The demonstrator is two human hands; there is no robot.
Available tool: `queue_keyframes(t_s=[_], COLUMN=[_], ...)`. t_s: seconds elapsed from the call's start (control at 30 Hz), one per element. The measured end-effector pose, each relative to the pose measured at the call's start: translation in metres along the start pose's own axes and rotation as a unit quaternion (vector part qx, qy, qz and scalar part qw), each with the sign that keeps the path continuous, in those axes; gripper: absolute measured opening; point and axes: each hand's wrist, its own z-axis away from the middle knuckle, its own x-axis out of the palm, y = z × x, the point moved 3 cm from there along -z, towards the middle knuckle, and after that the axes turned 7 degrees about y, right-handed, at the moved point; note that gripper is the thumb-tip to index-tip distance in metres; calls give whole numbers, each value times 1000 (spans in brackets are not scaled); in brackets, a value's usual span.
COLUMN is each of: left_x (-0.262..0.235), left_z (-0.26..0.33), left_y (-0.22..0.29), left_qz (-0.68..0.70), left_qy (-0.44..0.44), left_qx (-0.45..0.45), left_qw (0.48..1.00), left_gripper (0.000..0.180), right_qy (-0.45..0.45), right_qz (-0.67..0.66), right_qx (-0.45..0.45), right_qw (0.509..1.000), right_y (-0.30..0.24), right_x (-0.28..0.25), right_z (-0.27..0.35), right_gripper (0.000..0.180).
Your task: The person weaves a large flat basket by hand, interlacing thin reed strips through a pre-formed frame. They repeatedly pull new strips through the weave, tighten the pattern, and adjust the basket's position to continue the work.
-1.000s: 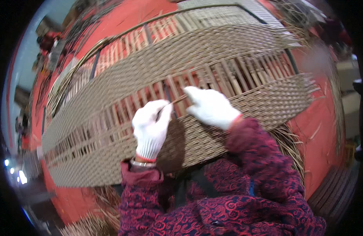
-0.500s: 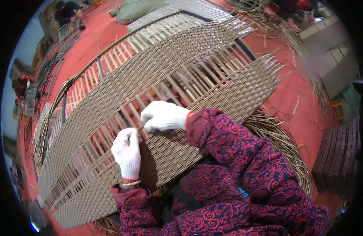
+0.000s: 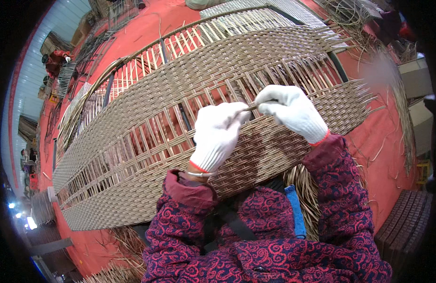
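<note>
Both of my hands wear white knit gloves over a large brown woven wicker panel. A short piece of brown weaving strip spans the small gap between my fingers. My left hand is closed and pinches the strip's left end. From the right, my right hand grips the other end, with the thumb below and curled fingers above. Beneath them runs an open band of bare upright slats between two tightly woven bands. The strip's ends are hidden inside the gloves.
Loose strips hang in a bundle at the panel's near edge. Dark stacked panels stand at the lower right. Red sheeting covers the floor. Another person works at the far left. Long strips lie along the right side.
My hands have moved right and farther across the panel and come closer together, with a strip now visible between them. The whole view has shifted, and a blue item shows more at my lap.
</note>
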Motion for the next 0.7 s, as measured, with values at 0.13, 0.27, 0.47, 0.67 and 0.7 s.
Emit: queue_keyframes(t_s=[0.13,0.27,0.47,0.67,0.7], left_x=[-30,-30,4,2,2], left_z=[32,35,24,27,24], left_y=[-26,-27,-34,-33,-30], left_qz=[131,-177,-231,-10,-17], left_qy=[81,81,25,103,131], left_qx=[-266,-64,-14,10,22], left_qw=[952,979,973,995,991], left_gripper=[13,21,19,16,18], right_qy=[22,-24,-145,-33,30], right_qz=[240,441,266,167,195], right_qx=[-170,-78,-96,-108,-60], right_qw=[956,894,948,980,979], right_y=[2,26,23,17,17], right_x=[50,77,57,-5,-32], right_z=[-24,-53,-59,-46,-41], right_gripper=[43,48,36,21,20])
